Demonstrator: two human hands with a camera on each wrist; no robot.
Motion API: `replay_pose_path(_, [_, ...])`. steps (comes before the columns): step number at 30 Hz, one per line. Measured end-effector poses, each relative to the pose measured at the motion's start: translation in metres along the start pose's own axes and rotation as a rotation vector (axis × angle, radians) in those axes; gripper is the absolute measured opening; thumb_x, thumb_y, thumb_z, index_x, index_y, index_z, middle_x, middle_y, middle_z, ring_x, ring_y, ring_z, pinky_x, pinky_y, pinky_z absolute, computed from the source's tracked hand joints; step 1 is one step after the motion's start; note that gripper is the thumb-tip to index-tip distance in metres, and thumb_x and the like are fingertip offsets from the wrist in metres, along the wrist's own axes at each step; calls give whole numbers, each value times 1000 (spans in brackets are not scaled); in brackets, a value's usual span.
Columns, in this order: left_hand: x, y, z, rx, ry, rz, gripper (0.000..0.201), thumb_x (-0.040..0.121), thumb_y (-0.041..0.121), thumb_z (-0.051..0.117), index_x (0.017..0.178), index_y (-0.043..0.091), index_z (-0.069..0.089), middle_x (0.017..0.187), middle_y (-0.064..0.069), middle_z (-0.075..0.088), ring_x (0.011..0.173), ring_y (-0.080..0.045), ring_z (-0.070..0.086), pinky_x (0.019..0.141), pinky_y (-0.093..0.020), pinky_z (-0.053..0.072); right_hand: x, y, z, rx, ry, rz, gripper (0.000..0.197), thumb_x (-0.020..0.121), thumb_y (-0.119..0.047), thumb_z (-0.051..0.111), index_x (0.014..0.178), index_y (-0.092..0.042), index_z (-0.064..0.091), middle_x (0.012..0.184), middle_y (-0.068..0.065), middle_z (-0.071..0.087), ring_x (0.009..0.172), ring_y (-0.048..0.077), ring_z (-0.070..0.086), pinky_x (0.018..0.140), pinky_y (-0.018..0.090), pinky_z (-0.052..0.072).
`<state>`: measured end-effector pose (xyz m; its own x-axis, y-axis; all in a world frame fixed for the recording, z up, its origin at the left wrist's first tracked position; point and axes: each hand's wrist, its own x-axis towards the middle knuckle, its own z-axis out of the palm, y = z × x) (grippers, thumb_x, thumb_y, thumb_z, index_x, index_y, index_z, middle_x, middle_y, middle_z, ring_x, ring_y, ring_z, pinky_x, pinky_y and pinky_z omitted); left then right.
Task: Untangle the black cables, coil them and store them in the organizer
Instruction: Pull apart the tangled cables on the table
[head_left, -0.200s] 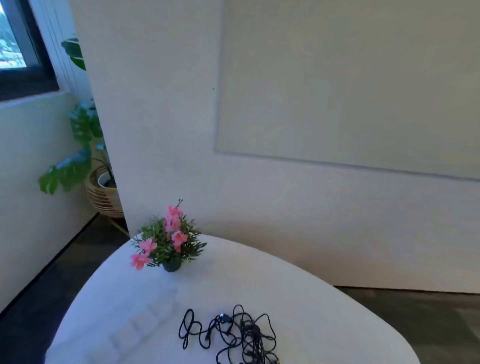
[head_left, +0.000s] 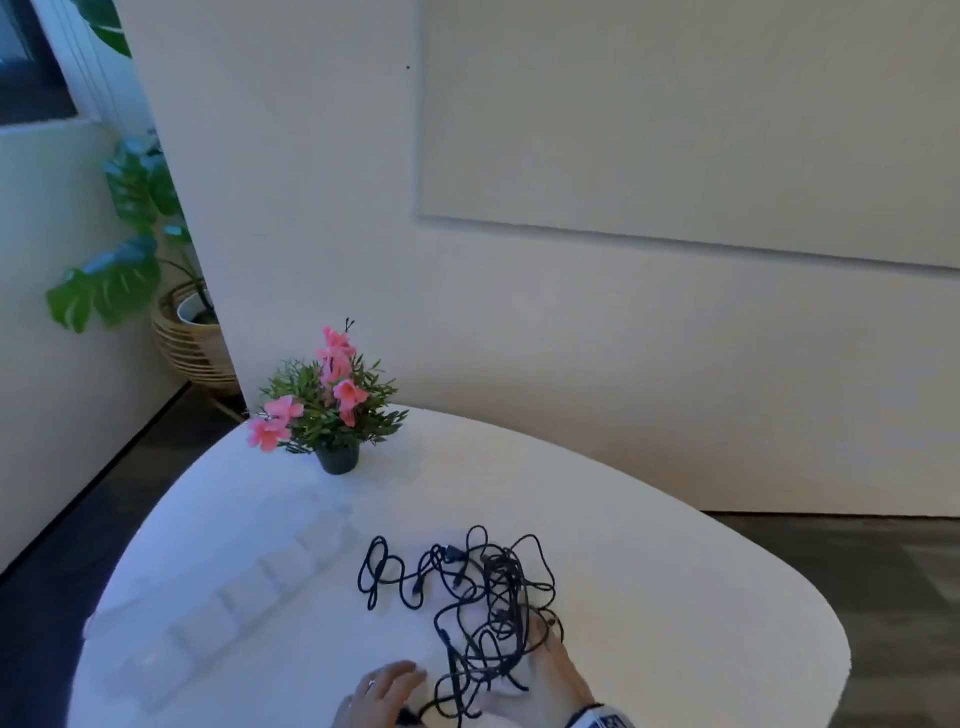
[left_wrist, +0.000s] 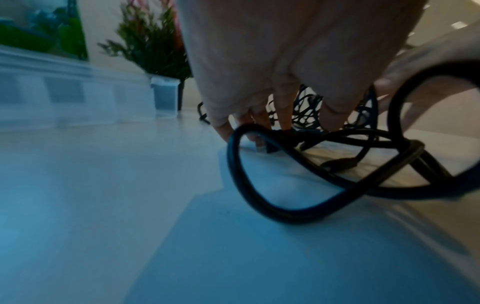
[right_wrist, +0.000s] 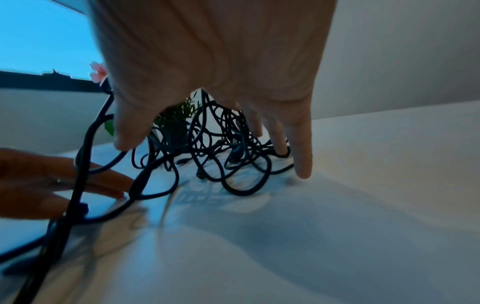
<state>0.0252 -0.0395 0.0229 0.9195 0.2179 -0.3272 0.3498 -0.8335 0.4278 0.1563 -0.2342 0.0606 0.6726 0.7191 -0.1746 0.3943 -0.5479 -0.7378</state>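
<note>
Black cables (head_left: 467, 597) tangled, both hands' fingers (straight) at them

The cables (head_left: 467, 597) are black against the white table (head_left: 675, 597), the organizer (head_left: 223, 597) is clear and colourless, the little plant (head_left: 327, 400) shows pink blossoms over green leaves in a dark pot (head_left: 337, 460), and the wall (head_left: 571, 338) is cream.

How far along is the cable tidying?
Nothing looks done yet: the black cables lie in one tangle on the white table. In hand: the left hand and right hand reach into it. Left: untangling, coiling, storing in the clear organizer.
</note>
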Motion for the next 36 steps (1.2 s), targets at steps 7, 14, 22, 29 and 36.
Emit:
replay_pose_path(7, [-11,20,-5,-365,19,96,35,91,32,45,123,41,34,125,9,53,112,-5,51,96,-24,43,33,-4,9,215,60,88,8,83,-31,65,79,-29,58,81,-9,60,77,8,55,75,27,46])
replay_pose_path(14, [-36,47,-38,-685,259,120,53,92,35,56,138,28,30,105,-1,64,86,-13,63,66,-14,44,-11,-50,-3,-6,76,20,23,93,-18,50,92,-19,73,88,-4,68,72,4,55,61,10,39])
replay_pose_path(22, [-25,4,-80,-397,647,62,25,96,25,50,105,12,70,91,-9,67,75,-22,60,74,-29,47,-27,-45,-61,-122,437,7,26,95,-23,54,71,-24,65,54,-15,50,52,2,44,50,15,34])
replay_pose_path(29, [-16,-32,-98,-326,865,-40,24,97,14,48,100,9,72,91,-14,65,85,-31,61,81,-31,42,-19,-41,-91,-136,484,-17,23,94,-24,56,96,-10,73,83,3,70,71,13,59,53,11,36])
replay_pose_path(36, [-11,-67,-95,-437,844,-130,25,98,16,45,95,13,70,94,-10,65,72,-25,66,71,-35,55,-25,-21,-112,10,482,14,24,89,-25,64,107,-11,71,110,2,69,104,14,60,87,24,41])
